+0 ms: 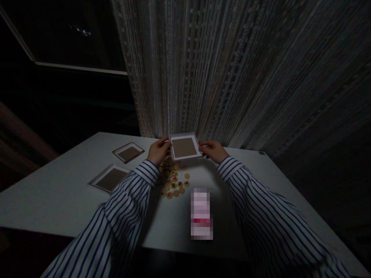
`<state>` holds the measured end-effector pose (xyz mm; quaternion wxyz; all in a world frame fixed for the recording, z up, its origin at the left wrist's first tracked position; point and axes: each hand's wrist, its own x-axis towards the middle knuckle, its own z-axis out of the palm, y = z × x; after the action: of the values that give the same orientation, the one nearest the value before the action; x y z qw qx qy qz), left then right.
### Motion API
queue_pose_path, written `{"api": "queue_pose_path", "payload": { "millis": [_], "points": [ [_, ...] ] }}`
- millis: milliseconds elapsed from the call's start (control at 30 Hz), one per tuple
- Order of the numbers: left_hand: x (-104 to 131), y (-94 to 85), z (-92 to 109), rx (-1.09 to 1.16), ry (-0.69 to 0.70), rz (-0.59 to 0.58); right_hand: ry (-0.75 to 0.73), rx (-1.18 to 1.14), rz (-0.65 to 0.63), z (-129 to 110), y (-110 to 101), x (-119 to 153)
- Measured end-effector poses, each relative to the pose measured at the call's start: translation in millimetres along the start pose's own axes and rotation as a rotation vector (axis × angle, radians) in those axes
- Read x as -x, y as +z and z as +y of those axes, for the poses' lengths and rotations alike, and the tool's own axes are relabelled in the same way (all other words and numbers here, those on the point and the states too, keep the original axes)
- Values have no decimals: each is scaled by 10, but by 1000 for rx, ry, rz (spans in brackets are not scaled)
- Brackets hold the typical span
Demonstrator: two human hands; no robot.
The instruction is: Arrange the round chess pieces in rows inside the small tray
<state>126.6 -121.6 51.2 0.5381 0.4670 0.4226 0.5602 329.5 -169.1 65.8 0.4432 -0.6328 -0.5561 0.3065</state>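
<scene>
A square white-rimmed frame (184, 147) with a brown-grey centre is held up over the far part of the white table (72, 162). My left hand (159, 151) grips its left edge, and my right hand (213, 151) pinches its right edge. Below and partly behind my left hand lies a pile of round wooden pieces (174, 185), some with red or black marks. On the left, a brown-edged frame (128, 152) lies flat. Nearer to me is a white-edged frame (111, 178), partly covered by my left sleeve.
A blurred pink and white object (201, 214) lies near the table's front edge. String curtains (185, 69) hang behind the table. A small flat item (261, 153) rests at the far right corner. The room is dim.
</scene>
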Motion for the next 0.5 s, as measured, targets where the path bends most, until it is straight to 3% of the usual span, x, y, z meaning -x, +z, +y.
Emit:
{"api": "queue_pose_path", "payload": {
  "millis": [500],
  "points": [
    [279,161,-309,-28,-47,-83,39,-19,89,336,-150,366]
  ]
}}
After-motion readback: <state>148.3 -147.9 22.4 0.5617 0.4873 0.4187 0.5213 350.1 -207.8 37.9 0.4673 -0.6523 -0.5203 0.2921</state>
